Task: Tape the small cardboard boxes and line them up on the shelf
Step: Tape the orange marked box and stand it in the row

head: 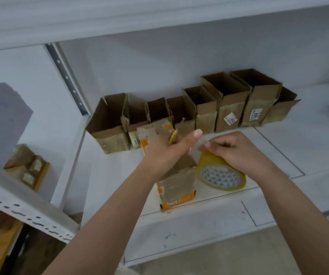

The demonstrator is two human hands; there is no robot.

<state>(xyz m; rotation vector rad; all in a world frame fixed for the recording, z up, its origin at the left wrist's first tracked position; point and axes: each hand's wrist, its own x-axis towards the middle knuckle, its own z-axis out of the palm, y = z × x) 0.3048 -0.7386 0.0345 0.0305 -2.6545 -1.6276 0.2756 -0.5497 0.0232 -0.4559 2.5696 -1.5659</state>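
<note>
A small worn cardboard box [176, 185] with orange print stands near the front edge of the white shelf [278, 155]. My left hand [165, 149] hovers over its top and grips a small yellow-green tool [173, 136], thumb stretched out. Right beside the box a roll of yellowish clear tape [222, 176] leans on the shelf. My right hand [237, 151] pinches the tape's free end at the top of the roll. Several open cardboard boxes [191, 110] stand in a row against the back wall.
A perforated metal upright [66, 78] divides this bay from the left one, where a few taped boxes [27, 167] lie. The upper shelf's edge [159, 18] overhangs the view. A grey patch [3, 114] marks the left wall.
</note>
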